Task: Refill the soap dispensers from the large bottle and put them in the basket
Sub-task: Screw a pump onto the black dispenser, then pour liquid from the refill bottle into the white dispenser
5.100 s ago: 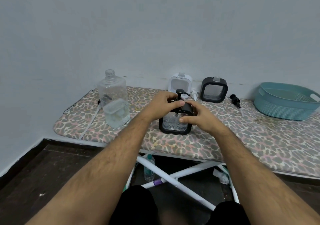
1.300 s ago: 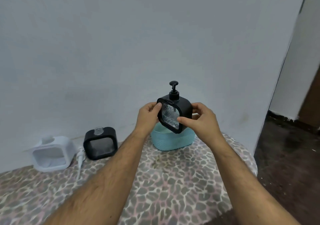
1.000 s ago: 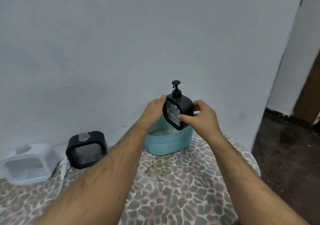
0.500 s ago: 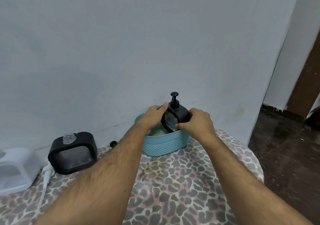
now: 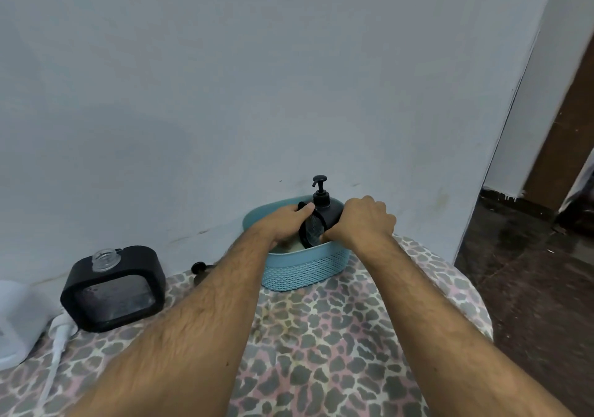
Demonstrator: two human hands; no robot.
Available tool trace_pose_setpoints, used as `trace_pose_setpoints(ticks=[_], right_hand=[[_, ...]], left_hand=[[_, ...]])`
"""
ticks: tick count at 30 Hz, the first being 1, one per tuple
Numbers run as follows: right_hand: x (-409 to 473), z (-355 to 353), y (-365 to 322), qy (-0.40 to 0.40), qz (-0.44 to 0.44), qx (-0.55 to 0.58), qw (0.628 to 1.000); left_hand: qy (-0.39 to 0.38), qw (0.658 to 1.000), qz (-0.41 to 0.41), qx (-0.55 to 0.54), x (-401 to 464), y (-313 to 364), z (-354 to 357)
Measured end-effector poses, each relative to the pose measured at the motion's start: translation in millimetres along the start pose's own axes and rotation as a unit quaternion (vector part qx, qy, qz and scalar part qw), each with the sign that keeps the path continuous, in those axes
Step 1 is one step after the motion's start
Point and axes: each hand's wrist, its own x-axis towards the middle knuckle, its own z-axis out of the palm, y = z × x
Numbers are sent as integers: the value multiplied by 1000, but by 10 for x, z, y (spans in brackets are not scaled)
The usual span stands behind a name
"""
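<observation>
A black square soap dispenser (image 5: 321, 214) with its pump on sits low inside the teal basket (image 5: 305, 269) by the wall. My left hand (image 5: 287, 220) grips its left side and my right hand (image 5: 364, 222) grips its right side; both reach into the basket. A second black dispenser (image 5: 114, 285) with an open neck stands on the board at the left. A white dispenser (image 5: 14, 317) is cut off by the left edge. The large bottle is out of view.
A loose black pump head (image 5: 200, 269) lies by the wall behind my left forearm. A white pump with its tube (image 5: 58, 339) lies beside the white dispenser. The leopard-print board (image 5: 321, 336) ends at the right, above dark floor (image 5: 530, 288).
I carried the capped black dispenser from the middle of the board over to the basket. In the last second both hands lowered it from above the rim down into the basket.
</observation>
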Motion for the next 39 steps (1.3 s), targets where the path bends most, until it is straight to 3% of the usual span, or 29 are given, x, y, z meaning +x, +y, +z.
trace_pose_setpoints(ticks=[22,26,31,35,37,39], right_hand=[[80,-27,84,-64,-3,141,988],[40,13,109,-35,-12,201,979],[-29,44,59,3,5,181,983],[-69,-23,0,-9,18,162,987],[-130,-56,-6,5,5,167,986],[-220,-79,-9,68,-13,203,977]], left_hand=[[32,998,-1,45,-85,24,32],[56,997,14,53,-72,10,35],[102,992,26,69,-119,26,47],[171,950,80,250,-216,84,29],[229,927,115,273,-328,125,0],[273,916,166,243,-506,133,-48]])
